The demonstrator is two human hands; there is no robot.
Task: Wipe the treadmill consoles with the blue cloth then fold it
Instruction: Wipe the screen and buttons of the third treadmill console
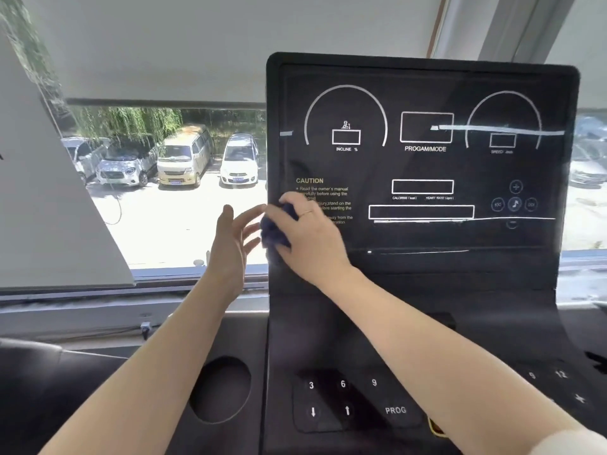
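Note:
A black treadmill console [423, 165] stands upright in front of me, with white gauge outlines and a yellow CAUTION text at its lower left. My right hand [312, 238] presses a bunched dark blue cloth [276, 229] against the console's lower left edge, over part of the caution text. A ring shows on one finger. My left hand [235, 239] hovers just left of the console's edge, fingers spread, holding nothing, its fingertips close to the cloth.
Below the screen sits a keypad [345, 399] with numbers, arrows and PROG. A round cup recess [221, 389] lies left of it. Behind is a window [170, 185] onto parked cars, with a sill and a white slanted panel [42, 208] at left.

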